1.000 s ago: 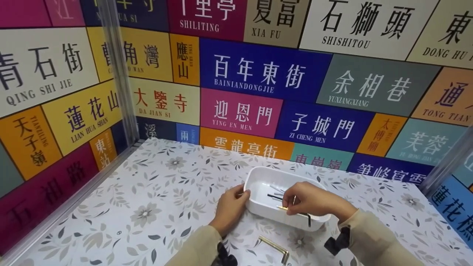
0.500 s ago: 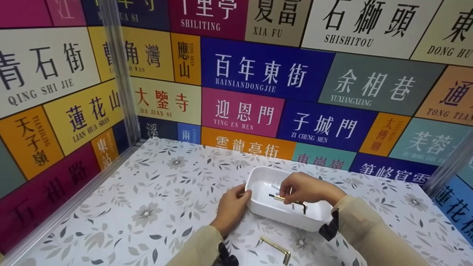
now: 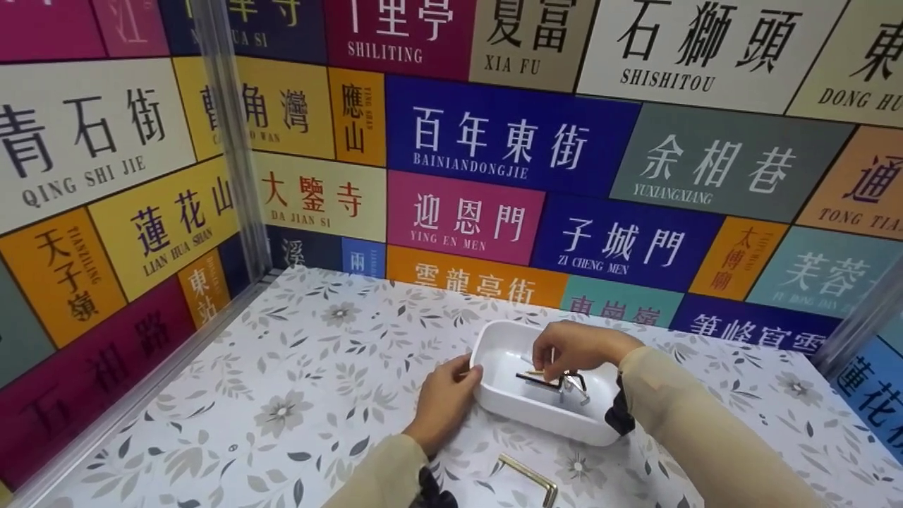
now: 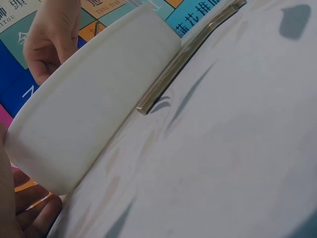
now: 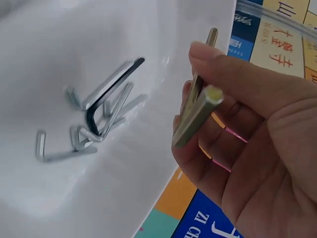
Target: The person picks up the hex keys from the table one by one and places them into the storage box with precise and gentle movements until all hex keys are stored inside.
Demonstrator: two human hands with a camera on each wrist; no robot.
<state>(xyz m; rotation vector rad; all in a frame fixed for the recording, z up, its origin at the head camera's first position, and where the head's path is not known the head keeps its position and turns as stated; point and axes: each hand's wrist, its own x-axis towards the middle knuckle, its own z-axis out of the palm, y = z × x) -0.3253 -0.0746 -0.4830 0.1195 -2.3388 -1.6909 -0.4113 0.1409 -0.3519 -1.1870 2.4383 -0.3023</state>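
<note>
My left hand [image 3: 449,395] holds the left end of a white plastic tub [image 3: 540,421], with the thumb at the rim and the fingers outside. Over the inside of the tub, my right hand [image 3: 582,347] pinches a gold-coloured L-shaped hex key [image 5: 195,121] between thumb and fingers. Below it, in the right wrist view, a black hex key [image 5: 91,119] and several silver hex keys [image 5: 117,111] lie in the tub. A second gold hex key [image 3: 528,470] rests on the table in front of the tub; the left wrist view shows it along the tub's base.
A white cloth with grey leaves and flowers covers the table [image 3: 282,413]. Behind and to the left stand panels [image 3: 494,127] with coloured place-name signs. A clear vertical strip [image 3: 236,141] runs up the corner at the left.
My right hand has moved away from me over the tub. The black hex key, earlier held across the near rim with the gold one, is now down in the tub. The left hand stays put.
</note>
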